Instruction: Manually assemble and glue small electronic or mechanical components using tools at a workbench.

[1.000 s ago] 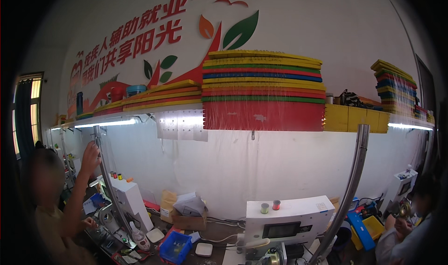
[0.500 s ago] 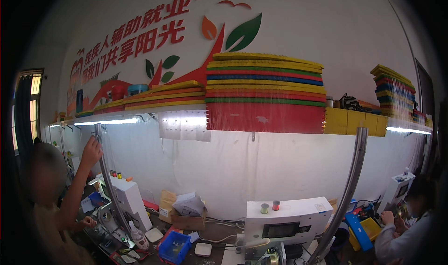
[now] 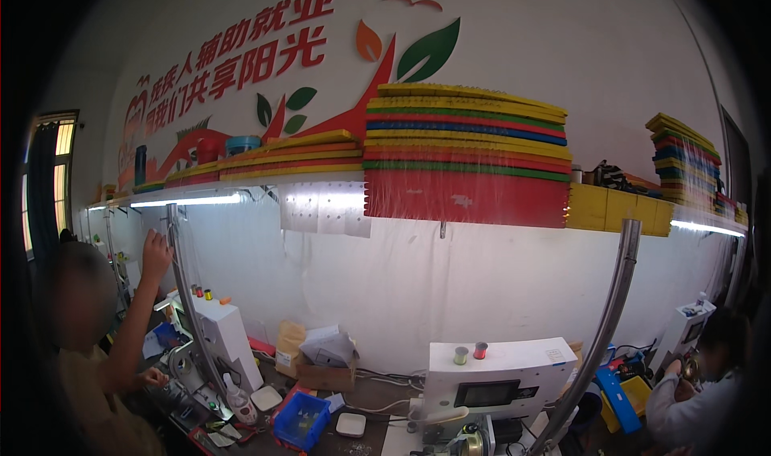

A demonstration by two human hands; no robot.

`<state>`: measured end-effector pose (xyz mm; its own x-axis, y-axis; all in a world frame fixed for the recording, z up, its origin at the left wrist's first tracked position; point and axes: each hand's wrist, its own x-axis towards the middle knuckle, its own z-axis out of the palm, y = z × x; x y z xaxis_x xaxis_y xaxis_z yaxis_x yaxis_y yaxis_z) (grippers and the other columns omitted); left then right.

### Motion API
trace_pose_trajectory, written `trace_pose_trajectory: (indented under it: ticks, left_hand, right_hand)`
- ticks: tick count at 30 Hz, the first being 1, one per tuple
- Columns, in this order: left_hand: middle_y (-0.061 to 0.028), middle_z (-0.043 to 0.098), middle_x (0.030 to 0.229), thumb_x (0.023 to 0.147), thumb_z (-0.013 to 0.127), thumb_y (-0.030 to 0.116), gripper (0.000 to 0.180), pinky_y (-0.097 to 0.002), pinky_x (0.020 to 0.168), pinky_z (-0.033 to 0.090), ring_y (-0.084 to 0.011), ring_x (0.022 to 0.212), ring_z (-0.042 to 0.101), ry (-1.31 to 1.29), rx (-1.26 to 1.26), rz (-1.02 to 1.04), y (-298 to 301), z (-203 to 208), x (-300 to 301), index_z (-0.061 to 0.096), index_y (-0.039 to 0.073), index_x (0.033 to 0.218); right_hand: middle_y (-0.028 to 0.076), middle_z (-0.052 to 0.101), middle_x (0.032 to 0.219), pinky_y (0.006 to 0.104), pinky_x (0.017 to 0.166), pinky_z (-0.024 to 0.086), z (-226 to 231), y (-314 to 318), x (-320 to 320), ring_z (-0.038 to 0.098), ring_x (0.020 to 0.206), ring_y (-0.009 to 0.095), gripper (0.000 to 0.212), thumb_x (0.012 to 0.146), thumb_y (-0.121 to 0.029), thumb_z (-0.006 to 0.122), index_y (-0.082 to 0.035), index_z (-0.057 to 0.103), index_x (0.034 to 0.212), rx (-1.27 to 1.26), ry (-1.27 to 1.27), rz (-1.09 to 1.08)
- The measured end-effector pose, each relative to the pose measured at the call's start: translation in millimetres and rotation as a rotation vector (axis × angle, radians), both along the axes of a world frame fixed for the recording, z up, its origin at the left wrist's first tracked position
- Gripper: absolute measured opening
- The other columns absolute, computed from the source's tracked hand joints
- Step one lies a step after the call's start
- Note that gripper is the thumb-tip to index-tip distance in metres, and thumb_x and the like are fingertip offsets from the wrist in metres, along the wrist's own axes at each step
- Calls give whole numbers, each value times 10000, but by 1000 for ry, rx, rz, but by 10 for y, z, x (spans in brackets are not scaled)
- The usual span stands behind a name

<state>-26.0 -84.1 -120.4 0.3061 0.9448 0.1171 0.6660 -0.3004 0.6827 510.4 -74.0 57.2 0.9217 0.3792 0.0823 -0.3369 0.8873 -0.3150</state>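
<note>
Neither my left hand nor my right hand shows in the head view. Before me stands a white machine (image 3: 502, 365) with a dark screen, and two thread spools (image 3: 471, 352) sit on top of it. To its left on the bench are a blue tray (image 3: 302, 421) holding small pieces and a white dish (image 3: 351, 425). Further left, a co-worker's raised hand (image 3: 157, 253) is up beside a metal post, fingers bent together; what it holds, if anything, is too small to make out. At the right, another co-worker's hands (image 3: 681, 376) are partly hidden at a machine.
A shelf carries stacked coloured foam mats (image 3: 466, 159) above a lit lamp (image 3: 186, 201). Metal posts (image 3: 606, 319) rise on both sides of the machine. A cardboard box (image 3: 325, 374), a spray bottle (image 3: 239, 400) and a blue bin (image 3: 617, 400) stand on the bench.
The whole view has shifted slightly, so the shelf and machine sit a little further right. The left co-worker's hand stays raised; the right co-worker's hands have moved a little.
</note>
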Motion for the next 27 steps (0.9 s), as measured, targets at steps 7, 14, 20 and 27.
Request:
trace_pose_trajectory:
  ticks: [7,14,20,27]
  left_hand:
    - [-203,607,1285,959,558,274,396,-523,1038,412,-392,1210,527,28,-25,-28,0,44,-13,632,22,1256]
    - [-198,645,1218,950,575,257,359,-512,1000,444,-388,1151,568,12,66,-2,1,-39,-4,662,22,1207]
    - [-191,656,1185,938,588,230,331,-509,967,457,-387,1110,583,-11,94,-12,10,-17,4,674,20,1178]
    - [-191,650,1173,950,578,223,318,-504,964,455,-386,1101,575,-7,104,-7,-6,-40,10,665,16,1177]
  right_hand:
    - [36,461,670,325,548,375,-147,-17,100,427,588,176,315,1082,-252,478,-80,488,818,47,-103,53]
    - [18,389,661,329,540,345,72,20,-101,369,584,161,317,1081,-243,476,-102,438,800,-72,25,-35]
    - [3,398,662,321,546,344,-108,14,68,377,582,152,331,1084,-261,463,-105,439,792,14,-74,57]
    - [0,374,648,323,535,316,-190,33,186,328,565,147,333,1088,-248,441,-114,412,784,43,-106,109]
